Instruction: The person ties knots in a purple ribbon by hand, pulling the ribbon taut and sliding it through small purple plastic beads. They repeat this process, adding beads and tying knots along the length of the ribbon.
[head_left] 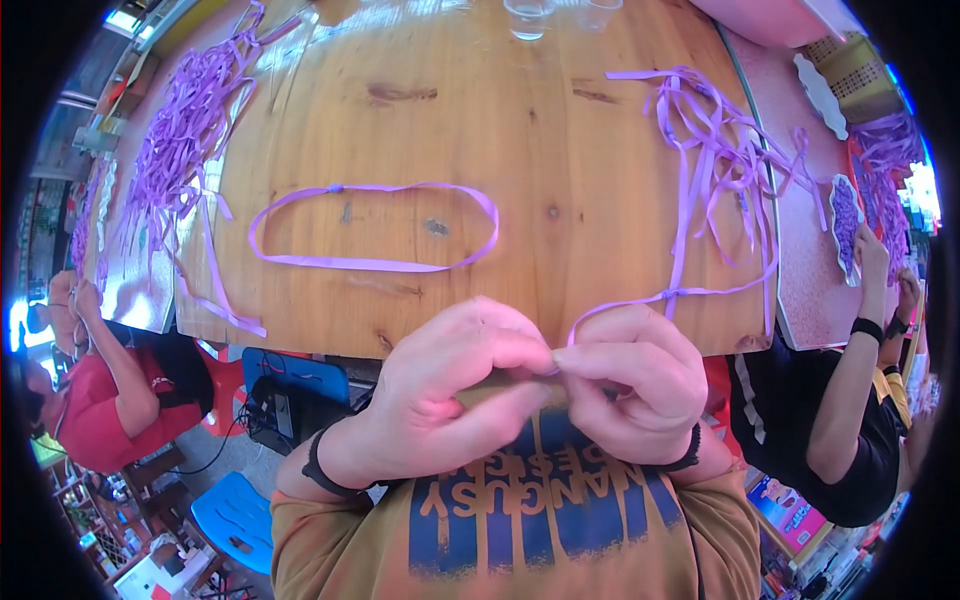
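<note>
Both hands meet in front of my chest at the table's near edge. My left hand (pixel 450 390) is closed in a pinch, its fingertips touching those of my right hand (pixel 640 385), which pinches too. Between them is a purple ribbon (pixel 625 302); the bit at the fingertips is mostly hidden. From there it runs up past a small purple bead or knot (pixel 669 295) toward a loose tangle of purple ribbons (pixel 700 130) at the right. Beyond my left hand, a ribbon loop (pixel 380 265) lies flat on the wood, with a small purple piece (pixel 335 188) on its far side.
A large heap of purple ribbons (pixel 185 130) covers the wooden table's (pixel 540 120) left side. Clear cups (pixel 528 18) stand at the far edge. People work at both sides; one hand (pixel 870 255) at right is by a white tray of purple bits (pixel 846 225). A blue stool (pixel 232 515) stands lower left.
</note>
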